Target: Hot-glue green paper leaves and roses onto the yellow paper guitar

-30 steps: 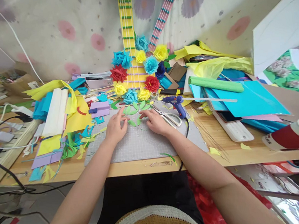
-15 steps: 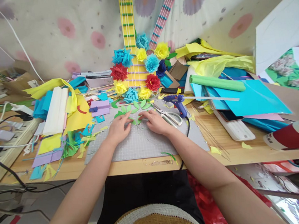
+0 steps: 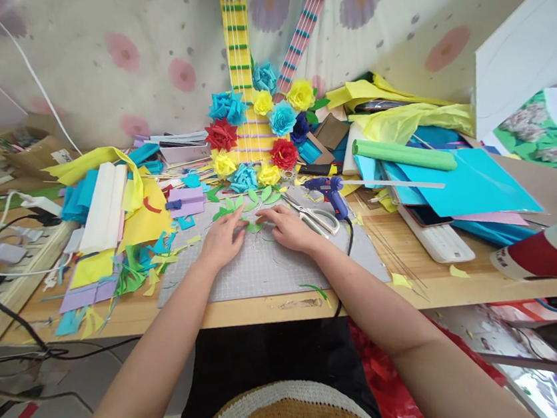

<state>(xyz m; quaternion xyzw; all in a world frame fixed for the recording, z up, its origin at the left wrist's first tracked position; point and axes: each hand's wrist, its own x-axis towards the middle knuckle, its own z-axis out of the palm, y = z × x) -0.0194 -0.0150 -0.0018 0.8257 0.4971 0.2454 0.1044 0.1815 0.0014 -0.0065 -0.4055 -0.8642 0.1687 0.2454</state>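
Observation:
My left hand (image 3: 224,237) rests over the grey cutting mat (image 3: 256,280), its fingers stretched forward and its thumb apart. Opposite it, my right hand (image 3: 288,227) reaches in with its fingers extended to the left. Between the fingertips of both hands lies a small green paper leaf (image 3: 253,227); the fingers are at its edges, and I see no firm grip. Several more green leaves (image 3: 267,193) lie just beyond the fingers. Scissors with white handles (image 3: 327,222) are beside my right hand, and a blue glue gun (image 3: 333,196) lies farther right.
A yellow paper guitar (image 3: 239,52) with paper flowers stands behind the mat. Paper scraps (image 3: 137,269) and a power strip (image 3: 20,282) are on the left. At right are blue paper sheets (image 3: 477,183), a green roll (image 3: 403,154) and a red-and-white cup (image 3: 545,252).
My right fingertips have shifted very slightly beside the small leaf. My left hand and the things on the table look the same.

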